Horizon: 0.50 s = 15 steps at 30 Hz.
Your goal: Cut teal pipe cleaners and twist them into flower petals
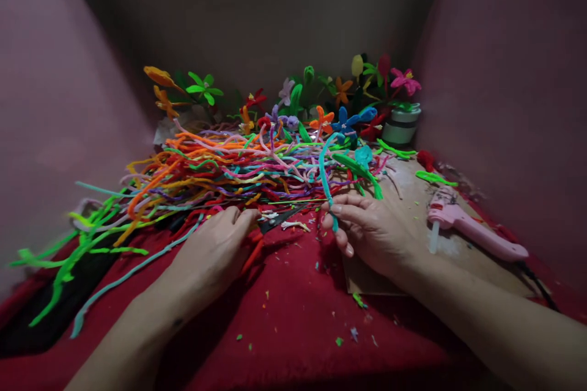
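Observation:
My right hand (367,229) is closed, pinching the lower end of a turquoise pipe cleaner (325,174) between thumb and fingers. The pipe cleaner stands upright and curves over at its top. On the red cloth, my left hand (220,238) is closed around the red-orange handles of a pair of scissors (280,218); its dark blades point right, and most of the finger grip is hidden. Short cream-white bits (296,226) lie beside the blades. Just beyond both hands spreads a big heap of multicoloured pipe cleaners (229,165).
A pink glue gun (477,232) rests on a brown board (394,275) at the right. Finished pipe-cleaner flowers (343,125) line the back, near a pale jar (402,125). Green pipe cleaners (68,263) hang over at left. Fuzz scraps dot the red cloth (293,330).

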Each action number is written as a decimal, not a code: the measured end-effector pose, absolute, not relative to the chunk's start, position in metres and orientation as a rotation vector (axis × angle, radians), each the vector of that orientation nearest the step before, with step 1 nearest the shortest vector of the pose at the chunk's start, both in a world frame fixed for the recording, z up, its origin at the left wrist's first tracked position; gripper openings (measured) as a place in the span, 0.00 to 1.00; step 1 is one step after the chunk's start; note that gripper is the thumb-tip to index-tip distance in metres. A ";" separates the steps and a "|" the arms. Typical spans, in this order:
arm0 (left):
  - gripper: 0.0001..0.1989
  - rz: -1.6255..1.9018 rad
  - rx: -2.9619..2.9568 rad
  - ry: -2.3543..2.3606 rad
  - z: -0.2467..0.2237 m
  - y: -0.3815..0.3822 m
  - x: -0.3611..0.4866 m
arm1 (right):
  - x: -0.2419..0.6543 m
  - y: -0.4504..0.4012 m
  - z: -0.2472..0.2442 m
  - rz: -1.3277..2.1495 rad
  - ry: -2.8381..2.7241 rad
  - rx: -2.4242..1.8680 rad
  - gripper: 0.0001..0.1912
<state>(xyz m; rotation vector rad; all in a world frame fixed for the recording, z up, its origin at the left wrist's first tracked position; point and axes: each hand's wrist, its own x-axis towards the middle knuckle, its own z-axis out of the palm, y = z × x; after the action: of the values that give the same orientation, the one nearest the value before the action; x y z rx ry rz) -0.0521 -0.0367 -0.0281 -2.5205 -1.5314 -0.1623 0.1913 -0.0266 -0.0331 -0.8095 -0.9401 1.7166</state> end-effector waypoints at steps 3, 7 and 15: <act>0.15 -0.209 -2.521 -1.567 -0.023 -0.041 -0.046 | 0.191 -0.025 -0.034 1.698 -0.944 -0.825 0.07; 0.15 -0.283 -2.448 -1.578 -0.016 -0.045 -0.030 | 0.191 -0.025 -0.034 1.661 -0.939 -0.828 0.08; 0.21 -0.170 -2.348 -1.422 -0.007 -0.047 -0.003 | 0.190 -0.026 -0.033 1.603 -0.922 -0.815 0.08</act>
<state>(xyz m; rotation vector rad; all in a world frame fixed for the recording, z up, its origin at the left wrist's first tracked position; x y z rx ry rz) -0.0028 -0.0470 -0.0066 -2.3482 -1.4219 -0.1700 0.1904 -0.0258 -0.0326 -0.8154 -0.9222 1.6026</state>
